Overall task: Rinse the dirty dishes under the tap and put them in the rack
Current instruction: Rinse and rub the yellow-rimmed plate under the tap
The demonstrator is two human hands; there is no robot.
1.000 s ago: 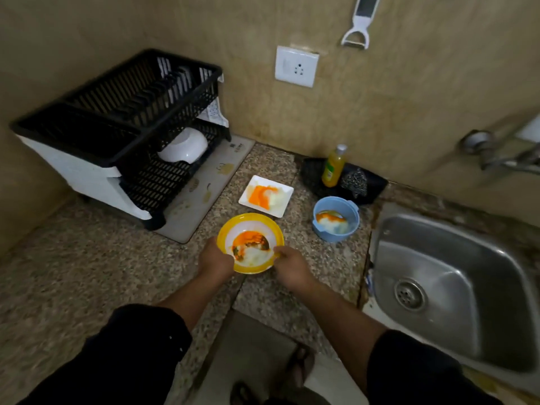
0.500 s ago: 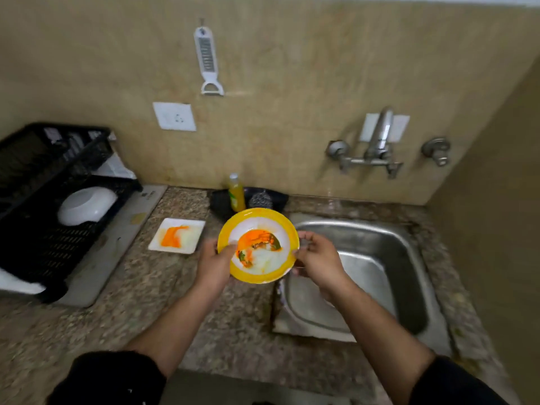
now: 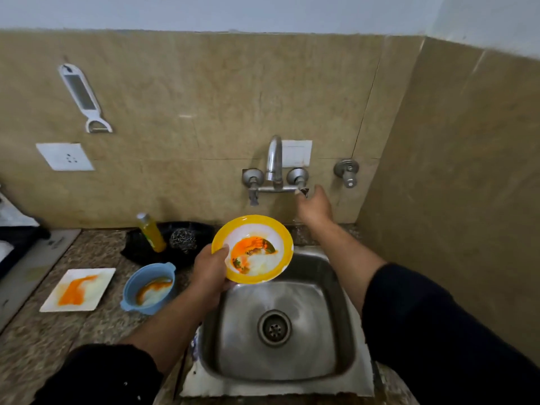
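Note:
My left hand (image 3: pixel 209 268) grips the left rim of a yellow-rimmed plate (image 3: pixel 260 258) smeared with orange and white sauce, holding it tilted over the back left of the steel sink (image 3: pixel 336 340). My right hand (image 3: pixel 315 206) is up at the wall tap (image 3: pixel 274 165), fingers closed around its right handle. On the counter to the left sit a dirty white square plate (image 3: pixel 79 289) and a dirty blue bowl (image 3: pixel 149 289). Only a black corner of the rack (image 3: pixel 20 230) shows at the far left edge.
A yellow soap bottle (image 3: pixel 150 233) and a steel scrubber (image 3: pixel 182 236) sit in a black tray behind the blue bowl. A grey mat (image 3: pixel 32 264) lies under the rack. The side wall stands close on the right of the sink.
My right hand let go of the yellow plate and rose to the tap's right handle. My left hand alone now carries the plate, moved right over the sink.

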